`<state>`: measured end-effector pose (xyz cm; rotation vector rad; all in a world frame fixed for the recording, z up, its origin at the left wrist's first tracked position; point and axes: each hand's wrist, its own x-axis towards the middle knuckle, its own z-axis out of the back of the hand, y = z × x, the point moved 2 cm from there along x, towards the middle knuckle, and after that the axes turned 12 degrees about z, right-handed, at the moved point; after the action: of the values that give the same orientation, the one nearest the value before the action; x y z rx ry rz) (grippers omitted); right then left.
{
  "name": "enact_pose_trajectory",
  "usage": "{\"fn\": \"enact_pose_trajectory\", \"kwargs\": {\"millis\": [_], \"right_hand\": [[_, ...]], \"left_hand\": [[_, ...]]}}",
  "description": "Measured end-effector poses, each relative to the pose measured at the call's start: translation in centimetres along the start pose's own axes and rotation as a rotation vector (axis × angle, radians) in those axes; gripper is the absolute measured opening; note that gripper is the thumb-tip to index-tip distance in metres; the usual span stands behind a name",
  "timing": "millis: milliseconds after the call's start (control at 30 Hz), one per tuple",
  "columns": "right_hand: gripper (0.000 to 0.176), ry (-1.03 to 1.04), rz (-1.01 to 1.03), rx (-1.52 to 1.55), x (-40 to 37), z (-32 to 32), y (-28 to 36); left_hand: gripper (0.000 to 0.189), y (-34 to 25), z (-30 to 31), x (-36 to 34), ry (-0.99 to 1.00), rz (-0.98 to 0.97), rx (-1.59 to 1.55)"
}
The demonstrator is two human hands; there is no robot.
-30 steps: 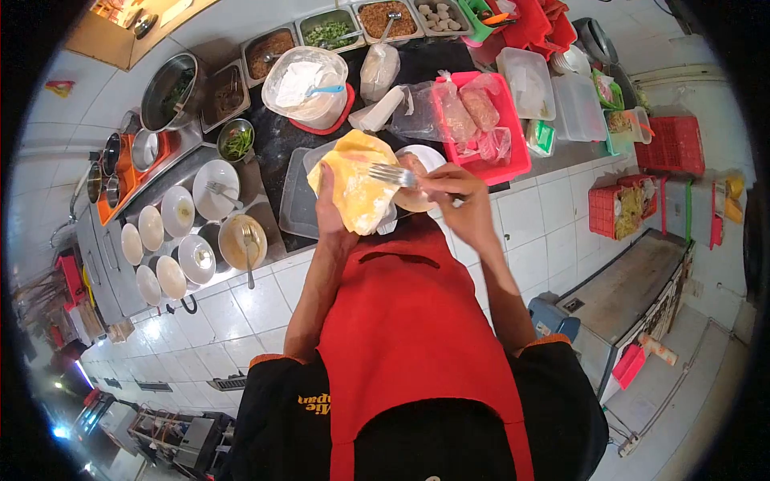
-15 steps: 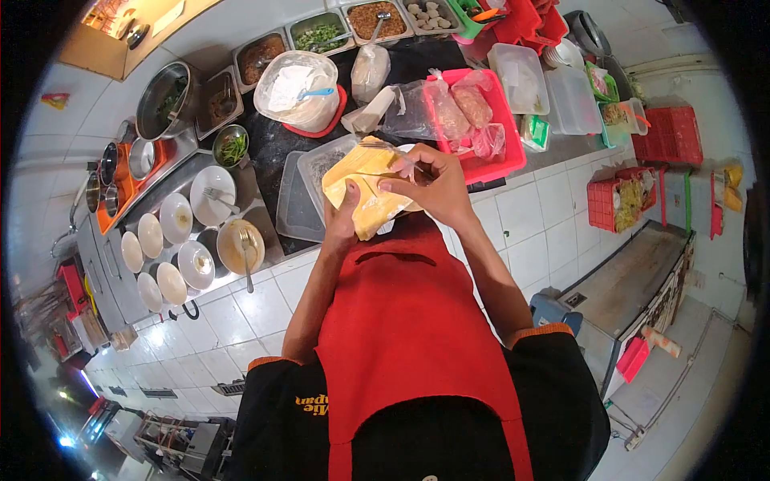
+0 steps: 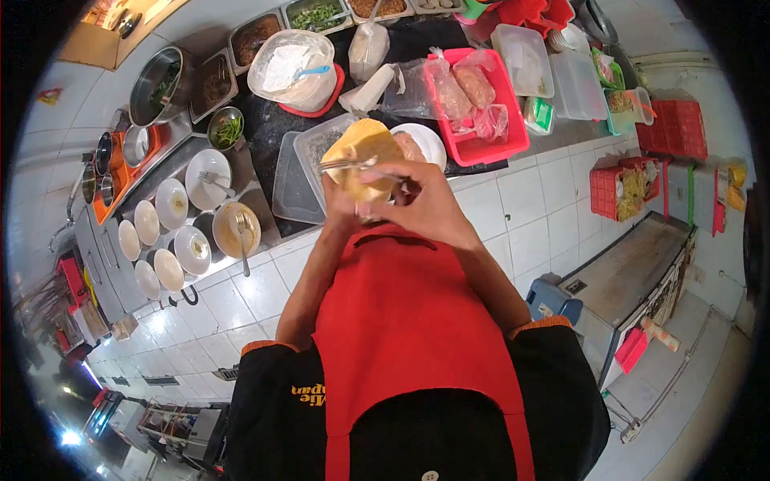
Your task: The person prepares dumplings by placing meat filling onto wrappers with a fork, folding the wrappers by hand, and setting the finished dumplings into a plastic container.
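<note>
My left hand (image 3: 342, 210) is closed around a stack of thin, floury yellow wonton wrappers (image 3: 367, 138), held up in front of the apron. Between the fingers of my right hand (image 3: 433, 202) is a metal fork (image 3: 340, 163), its tines pointing left across the wrappers. Motion smears the fingers where the two hands meet. Just beyond them, a white plate (image 3: 431, 144) bears pinkish minced meat (image 3: 408, 147), partly hidden by my right hand. A clear plastic container (image 3: 313, 144) sits left of the wrappers.
A tub of white flour (image 3: 293, 72) stands on the black counter. To the right, a pink tray (image 3: 513, 140) carries bagged minced meat. Several white bowls (image 3: 192, 248) line the steel counter at left. Metal pans of toppings (image 3: 317, 14) run along the back.
The wrappers have tilted more upright in my left hand. My right hand has moved down and left, bringing the fork across them. More of the plate with meat shows.
</note>
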<state>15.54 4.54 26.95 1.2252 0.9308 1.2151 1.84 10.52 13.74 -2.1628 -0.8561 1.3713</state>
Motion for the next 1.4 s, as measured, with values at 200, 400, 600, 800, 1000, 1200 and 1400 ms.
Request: {"fn": "enact_pose_trajectory", "kwargs": {"millis": [200,400,600,800,1000,1200,1400], "right_hand": [[0.024,-0.127,-0.064,0.191,-1.1,4.7,-3.0],[0.024,-0.020,-0.382,-0.818,-6.3,5.2,-17.1],[0.019,-0.052,-0.458,-0.854,-6.8,2.4,-16.3],[0.019,0.014,-0.396,-0.938,-5.4,1.7,-15.6],[0.016,-0.057,-0.410,-0.957,-6.4,2.4,-17.7],[0.016,-0.052,-0.388,-0.909,-6.4,2.6,-16.5],[0.025,0.026,-0.286,-0.552,-7.8,5.1,-18.7]], "left_hand": [[0.074,0.4,3.5,2.2,1.018,0.456,-0.818],[0.077,0.9,7.0,2.7,0.826,0.234,-0.691],[0.080,0.8,6.7,2.2,0.819,0.249,-0.700],[0.080,1.0,6.5,2.0,0.799,0.341,-0.668],[0.079,0.9,6.7,2.2,0.772,0.382,-0.677],[0.077,1.3,6.9,2.6,0.766,0.351,-0.655],[0.076,2.2,7.6,3.0,0.686,0.291,-0.514]]}}
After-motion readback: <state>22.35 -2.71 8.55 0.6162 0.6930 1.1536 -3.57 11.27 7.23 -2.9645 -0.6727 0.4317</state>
